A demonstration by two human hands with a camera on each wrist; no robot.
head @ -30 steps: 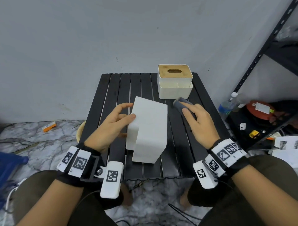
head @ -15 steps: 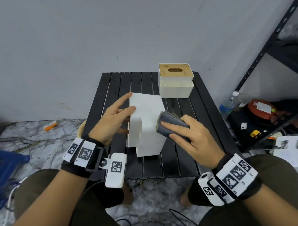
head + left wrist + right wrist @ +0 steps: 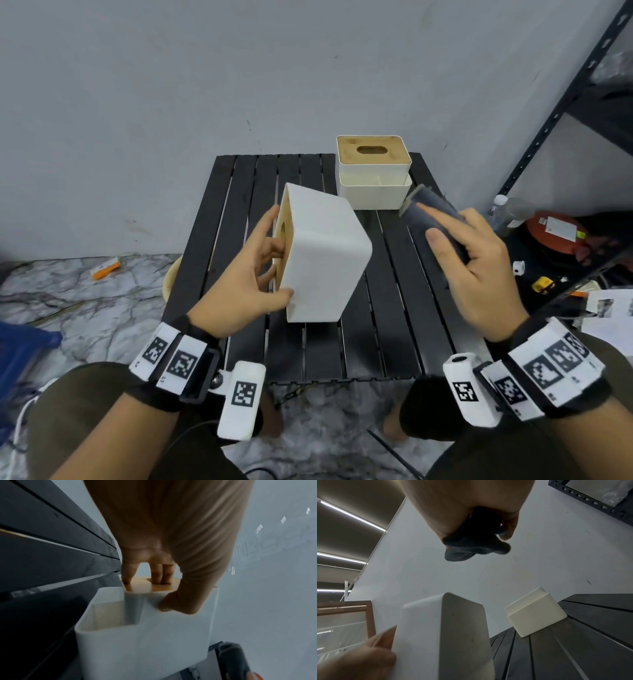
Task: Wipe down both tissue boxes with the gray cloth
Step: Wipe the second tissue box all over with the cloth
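Note:
A white tissue box [image 3: 322,253] [image 3: 154,635] [image 3: 443,635] is tipped on its side and lifted off the black slatted table [image 3: 394,325], its wooden lid facing left. My left hand [image 3: 253,270] [image 3: 168,561] grips it, two fingers in the lid slot and the thumb on its near edge. The folded gray cloth [image 3: 431,216] [image 3: 476,545] sits in my right hand [image 3: 479,270], raised to the right of the box and apart from it. A second white tissue box [image 3: 373,171] [image 3: 534,614] with a wooden lid stands upright at the table's far edge.
A black metal shelf [image 3: 582,85] stands at the right, with a water bottle [image 3: 503,216], a red item [image 3: 555,233] and papers [image 3: 609,308] on the floor beside it. A gray wall is close behind the table. An orange packet [image 3: 106,269] lies on the marble floor at left.
My left hand has turned the near box so its lid faces left and lifted it. My right hand has drawn the cloth off the box's side, up and to the right.

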